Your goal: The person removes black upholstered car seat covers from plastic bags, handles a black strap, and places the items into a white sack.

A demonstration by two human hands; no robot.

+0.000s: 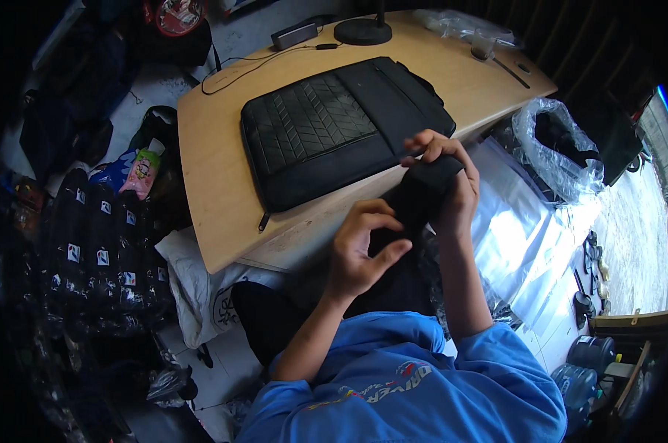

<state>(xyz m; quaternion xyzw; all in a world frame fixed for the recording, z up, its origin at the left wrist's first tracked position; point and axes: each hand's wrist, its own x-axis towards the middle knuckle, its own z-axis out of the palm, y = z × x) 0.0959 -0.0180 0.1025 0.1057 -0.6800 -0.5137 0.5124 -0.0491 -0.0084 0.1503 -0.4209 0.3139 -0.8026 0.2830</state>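
My right hand (459, 193) is wrapped round a small black item (422, 188), soft-looking and dark, in front of the table's near edge. What kind of thing it is does not show. Just left of it and lower, my left hand (361, 247) has its fingers curved and its thumb apart, and nothing plainly sits between them. A flat black laptop bag (312, 122) with a chevron-patterned panel lies on the wooden table (208, 159), beyond both hands. The bag's zipper pull hangs by its near left corner.
A lamp base (362, 31), a dark box-shaped device (294, 35) with a cable and a small cup (483, 49) stand along the table's far side. Clear plastic wrapping (570, 177) lies to the right. Wrapped black goods (101, 247) are piled at left; blue water jugs (576, 380) stand lower right.
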